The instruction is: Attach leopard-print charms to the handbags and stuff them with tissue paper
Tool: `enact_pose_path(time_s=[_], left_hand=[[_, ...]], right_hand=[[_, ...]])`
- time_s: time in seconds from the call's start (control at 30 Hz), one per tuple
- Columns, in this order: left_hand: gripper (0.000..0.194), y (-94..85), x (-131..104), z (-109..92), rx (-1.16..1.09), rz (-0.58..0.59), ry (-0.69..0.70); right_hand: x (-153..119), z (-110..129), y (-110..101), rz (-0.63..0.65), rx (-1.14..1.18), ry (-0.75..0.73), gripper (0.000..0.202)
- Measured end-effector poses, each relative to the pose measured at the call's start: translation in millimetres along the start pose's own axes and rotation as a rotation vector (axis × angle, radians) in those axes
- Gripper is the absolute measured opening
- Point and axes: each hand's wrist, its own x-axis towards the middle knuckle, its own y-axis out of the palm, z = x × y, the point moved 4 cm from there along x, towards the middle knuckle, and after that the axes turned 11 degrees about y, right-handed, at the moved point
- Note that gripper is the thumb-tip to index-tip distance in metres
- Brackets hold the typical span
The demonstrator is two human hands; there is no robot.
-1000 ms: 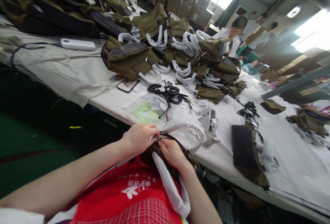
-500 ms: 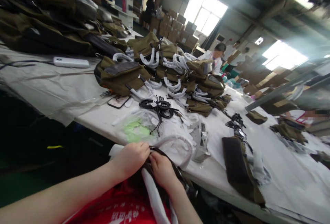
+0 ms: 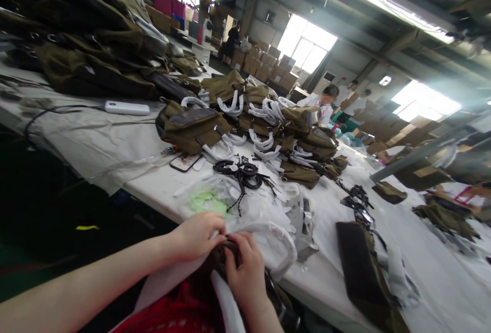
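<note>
At the near table edge, my left hand (image 3: 201, 236) pinches the edge of a dark brown bag (image 3: 282, 297) close to the body. My right hand (image 3: 245, 264) grips the same edge just to the right, its thumb and fingers bent around it. The two hands nearly touch. A white wrapped strap (image 3: 227, 302) hangs below them, and white sheeting (image 3: 169, 279) lies under my left forearm. Beyond the hands are a clear plastic bag with green pieces (image 3: 207, 201) and a bundle of black cords (image 3: 245, 172). Most of the held bag is hidden by the hands.
Olive bags (image 3: 195, 128) with white-wrapped handles are piled mid-table, and a larger heap (image 3: 95, 46) stands at left. A phone (image 3: 184, 162), a white power bank (image 3: 127, 108), a metal tape dispenser (image 3: 305, 225) and a dark flat bag (image 3: 362, 271) lie around. People work beyond.
The view has shifted, so the table things appear lower and further right. My right hand's fingers have risen and curled around the bag edge. More white sheeting shows under my left forearm.
</note>
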Motion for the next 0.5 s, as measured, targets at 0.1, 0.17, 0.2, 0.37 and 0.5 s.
enact_pose_path(time_s=[0.1, 0.17, 0.2, 0.37, 0.5], left_hand=[[0.013, -13.4, 1.0, 3.8, -0.118, -0.076, 0.03], [0.015, -18.9, 7.4, 12.1, -0.146, -0.078, 0.079], [0.017, -21.7, 13.1, 19.6, -0.144, -0.076, 0.086], [0.028, -44.3, 64.3, 83.1, 0.124, -0.11, -0.238], [0.023, -55.7, 113.4, 115.4, 0.206, -0.103, -0.39]], right_hand=[[3.6, 2.1, 3.4, 0.114, 0.217, 0.015, 0.018], [6.6, -6.1, 8.6, 0.174, 0.337, 0.12, 0.019], [7.4, -11.5, 11.6, 0.197, 0.391, 0.188, 0.022], [5.0, -23.7, 21.8, 0.256, 0.512, 0.352, 0.031], [2.1, -21.0, 24.3, 0.199, 0.466, 0.295, 0.031]])
